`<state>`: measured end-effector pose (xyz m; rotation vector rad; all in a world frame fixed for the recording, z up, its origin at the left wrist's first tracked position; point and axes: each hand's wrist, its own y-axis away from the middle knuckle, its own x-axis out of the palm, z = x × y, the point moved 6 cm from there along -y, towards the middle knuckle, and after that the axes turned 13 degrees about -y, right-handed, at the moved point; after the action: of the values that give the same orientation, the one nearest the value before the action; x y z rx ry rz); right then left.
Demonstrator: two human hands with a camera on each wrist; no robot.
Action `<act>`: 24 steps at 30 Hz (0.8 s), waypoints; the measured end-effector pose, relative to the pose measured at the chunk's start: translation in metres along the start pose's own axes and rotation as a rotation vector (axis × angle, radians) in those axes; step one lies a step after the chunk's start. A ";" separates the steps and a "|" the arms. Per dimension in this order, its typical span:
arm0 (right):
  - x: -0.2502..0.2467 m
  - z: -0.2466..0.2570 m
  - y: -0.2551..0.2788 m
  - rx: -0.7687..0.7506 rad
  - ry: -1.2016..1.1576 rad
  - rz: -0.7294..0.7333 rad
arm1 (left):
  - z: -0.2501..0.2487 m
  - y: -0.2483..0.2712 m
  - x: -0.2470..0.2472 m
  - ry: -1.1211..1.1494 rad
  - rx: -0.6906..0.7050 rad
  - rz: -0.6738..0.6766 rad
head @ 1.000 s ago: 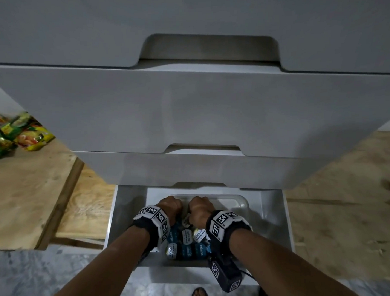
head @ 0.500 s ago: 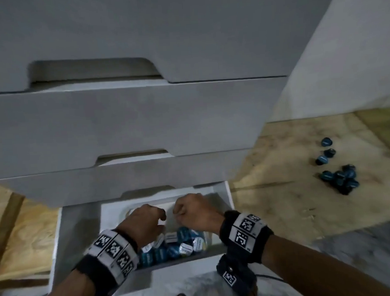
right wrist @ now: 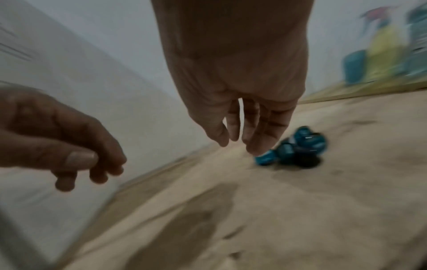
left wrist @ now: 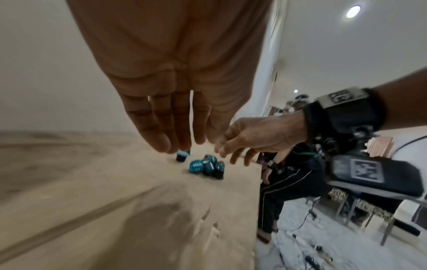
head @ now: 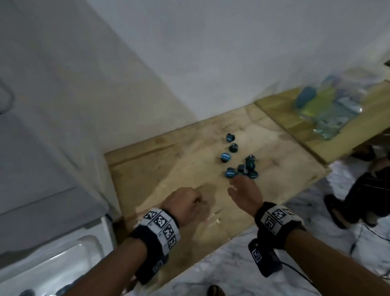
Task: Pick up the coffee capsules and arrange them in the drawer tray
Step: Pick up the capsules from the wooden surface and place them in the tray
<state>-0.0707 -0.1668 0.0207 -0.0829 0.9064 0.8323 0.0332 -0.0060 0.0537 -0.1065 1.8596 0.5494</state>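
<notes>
The capsules (head: 239, 166) are seen clustered on the board (head: 168, 171). The right hand (head: 244, 193) is held just short of them, fingers (right wrist: 258, 144) straight and loosely spread. The left hand (head: 185, 205) is held apart, fingers (right wrist: 99, 164) loosely curled, nothing gripped.

- The drawer tray (head: 60, 254) is cut off at the head view's lower-left corner, its contents smeared (a few round shapes only).
- The coffee capsules (right wrist: 298, 148) blur together in the right wrist view; their count is unclear.
- Colourful packets (head: 331, 110) are too blurred to identify.
</notes>
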 end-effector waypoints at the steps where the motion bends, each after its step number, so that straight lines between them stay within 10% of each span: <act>1: -0.009 -0.019 -0.010 0.018 0.024 -0.017 | -0.012 -0.025 0.004 -0.009 -0.002 0.008; 12: -0.017 -0.070 -0.083 -0.097 0.143 -0.013 | -0.067 -0.211 0.046 -0.007 -0.034 0.011; 24: -0.003 -0.030 -0.063 -0.300 0.150 0.011 | -0.037 -0.143 0.022 0.124 -0.181 -0.003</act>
<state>-0.0493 -0.2235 -0.0129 -0.4061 0.9169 0.9780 0.0408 -0.1441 -0.0020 -0.2693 1.9263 0.7224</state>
